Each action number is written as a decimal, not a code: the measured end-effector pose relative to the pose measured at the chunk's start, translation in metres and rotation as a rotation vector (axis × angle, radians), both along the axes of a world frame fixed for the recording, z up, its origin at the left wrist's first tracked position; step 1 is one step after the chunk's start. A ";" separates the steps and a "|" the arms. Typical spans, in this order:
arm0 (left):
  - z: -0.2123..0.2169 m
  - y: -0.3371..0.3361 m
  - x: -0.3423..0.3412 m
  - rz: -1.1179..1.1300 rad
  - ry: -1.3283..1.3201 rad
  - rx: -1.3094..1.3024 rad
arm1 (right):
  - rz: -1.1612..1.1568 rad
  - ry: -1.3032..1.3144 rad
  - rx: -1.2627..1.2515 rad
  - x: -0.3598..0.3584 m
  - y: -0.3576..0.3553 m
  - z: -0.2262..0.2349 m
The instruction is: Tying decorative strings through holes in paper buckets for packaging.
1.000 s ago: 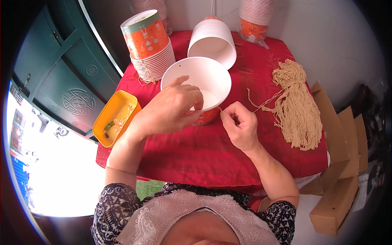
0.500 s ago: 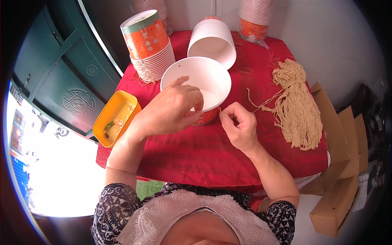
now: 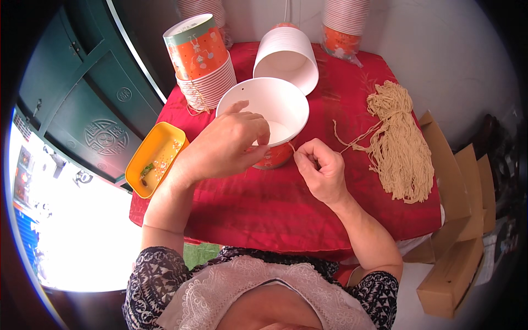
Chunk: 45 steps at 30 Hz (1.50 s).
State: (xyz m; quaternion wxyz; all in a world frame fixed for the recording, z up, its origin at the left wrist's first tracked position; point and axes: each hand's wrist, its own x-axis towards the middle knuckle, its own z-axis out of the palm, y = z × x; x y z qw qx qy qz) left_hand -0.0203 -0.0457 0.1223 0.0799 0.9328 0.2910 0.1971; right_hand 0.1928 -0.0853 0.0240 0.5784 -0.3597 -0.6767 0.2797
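Observation:
A round paper bucket [image 3: 289,102], white inside and orange-red outside, stands upright on the table. There is a small dark hole in its wall at the far left. My left hand [image 3: 228,143] is closed on the near rim, fingers inside and thumb outside. Just right of the bucket, my right hand [image 3: 322,168] pinches a thin beige cord [image 3: 292,147]. A short length of it shows between the bucket's near right side and my fingertips. Whether it passes through the wall there is too small to tell.
A hank of beige cords [image 3: 401,148] lies on the red tablecloth [image 3: 264,214] at right. Nested buckets [image 3: 203,66] stand at left, and another stack [image 3: 286,60] lies on its side behind. A yellow tray [image 3: 157,159] sits at left. Cardboard [image 3: 451,280] is right of the table.
The bucket's near side has shifted slightly left with my left hand. My right hand stays nearly in place, and more cord shows between it and the bucket.

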 end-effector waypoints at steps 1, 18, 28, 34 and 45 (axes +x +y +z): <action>0.001 0.000 0.000 0.016 0.022 -0.025 | 0.004 -0.001 -0.012 0.000 -0.001 0.001; -0.005 -0.007 0.018 -0.204 -0.157 0.109 | 0.192 0.066 -0.064 0.004 -0.008 0.006; -0.007 -0.007 0.021 -0.208 -0.101 0.124 | 0.136 0.121 -0.049 -0.005 -0.011 0.009; -0.010 -0.004 0.021 -0.188 -0.174 0.113 | 0.086 0.076 -0.038 -0.006 -0.013 0.009; 0.001 -0.003 0.004 0.015 -0.017 0.020 | 0.016 0.135 -0.126 -0.006 -0.006 0.003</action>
